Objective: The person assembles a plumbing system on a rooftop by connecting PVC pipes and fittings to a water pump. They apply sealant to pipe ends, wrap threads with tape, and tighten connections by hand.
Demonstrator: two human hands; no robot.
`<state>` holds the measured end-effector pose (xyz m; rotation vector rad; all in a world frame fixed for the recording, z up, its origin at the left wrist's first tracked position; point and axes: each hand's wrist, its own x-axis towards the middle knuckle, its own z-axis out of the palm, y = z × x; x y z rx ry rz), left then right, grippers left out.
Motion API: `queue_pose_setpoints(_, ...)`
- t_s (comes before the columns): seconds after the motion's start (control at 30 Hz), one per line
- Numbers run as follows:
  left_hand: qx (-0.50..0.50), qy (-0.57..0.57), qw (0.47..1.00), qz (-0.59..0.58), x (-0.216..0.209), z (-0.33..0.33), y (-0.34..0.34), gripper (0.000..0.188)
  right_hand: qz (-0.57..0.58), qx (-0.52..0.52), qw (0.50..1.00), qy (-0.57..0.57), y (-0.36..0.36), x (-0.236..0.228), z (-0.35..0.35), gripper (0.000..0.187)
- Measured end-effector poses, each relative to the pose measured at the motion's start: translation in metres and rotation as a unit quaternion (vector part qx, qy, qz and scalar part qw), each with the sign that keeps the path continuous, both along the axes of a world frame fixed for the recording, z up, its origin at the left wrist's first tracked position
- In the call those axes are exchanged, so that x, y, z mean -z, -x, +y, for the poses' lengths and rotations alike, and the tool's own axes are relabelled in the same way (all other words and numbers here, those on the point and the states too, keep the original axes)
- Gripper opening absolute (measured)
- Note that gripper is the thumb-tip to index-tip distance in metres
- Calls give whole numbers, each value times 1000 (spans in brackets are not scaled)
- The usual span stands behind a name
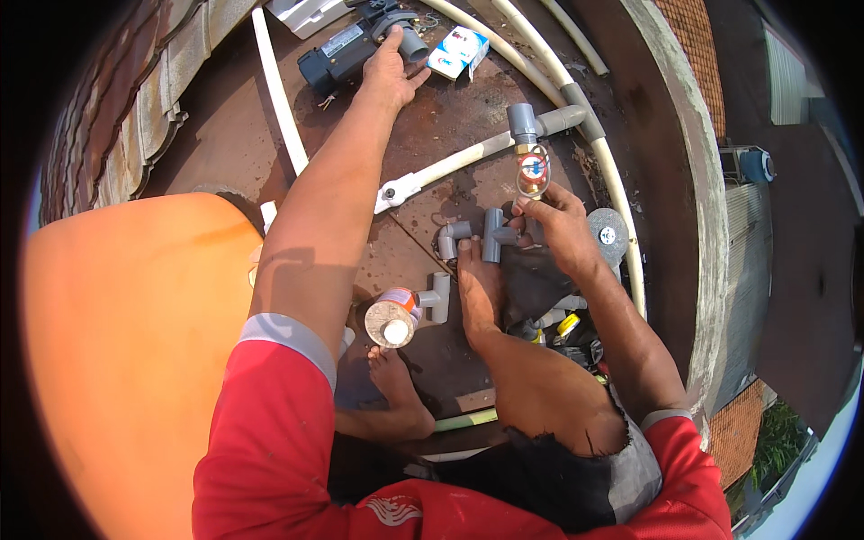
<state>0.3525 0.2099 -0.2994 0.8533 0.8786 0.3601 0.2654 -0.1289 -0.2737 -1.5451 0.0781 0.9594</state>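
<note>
Brass fitting [533, 169]: sits above the fingertips of the right hand, roughly upright; carries a grey socket [522, 124] on top and a round red, white and blue face in front
Right hand [565, 225]: pinches the lower end of the brass fitting between thumb and fingers
Grey pipe joint [560, 120]: lies just beside the grey socket; cannot tell whether touching
White pipe [459, 160]: runs from the joint down to a white ball valve [398, 193]
Left hand [387, 79]: reaches to the black pump [335, 61], with one finger on its grey outlet and the others partly spread; cannot tell whether gripping
Small box [458, 52]: lies just beside the left fingertips, white and blue
Grey tee [493, 236]: lies near the right hand, close to the toes of the right foot [480, 288]
Grey elbow [454, 238]: lies left of that tee
Round tin [392, 322]: stands near the left foot [396, 382], next to a second tee [439, 299]
Grey disc [607, 236]: lies beyond the right wrist
Orange tank [135, 360]: bulges at far left, below the roof tiles [126, 99]
</note>
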Motion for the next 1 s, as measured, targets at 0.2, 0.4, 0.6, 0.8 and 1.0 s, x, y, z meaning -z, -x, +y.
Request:
queue_pose_setpoints(0.2, 43, 64, 994, -79, 26, 39, 9, 37, -54, -105, 993, -23, -38, -25, 78, 36)
queue_pose_setpoints(0.4, 1, 41, 998, -46, 15, 21, -3, 46, -41, -73, 995, -51, -39, -27, 86, 34)
queue_pose_setpoints(0.6, -44, 136, 989, -39, 0, -5, -14, 45, -48, -35, 998, 12, -14, -11, 14, 29)
queue_pose_setpoints(0.8, -59, 151, 983, -86, 22, 9, -4, 43, -29, 29, 997, 71, 8, 25, -23, 32)
queue_pose_setpoints(1.0, -49, 212, 960, -178, 44, 20, 3, 49, 11, 42, 995, 88, 17, 33, -43, 41)
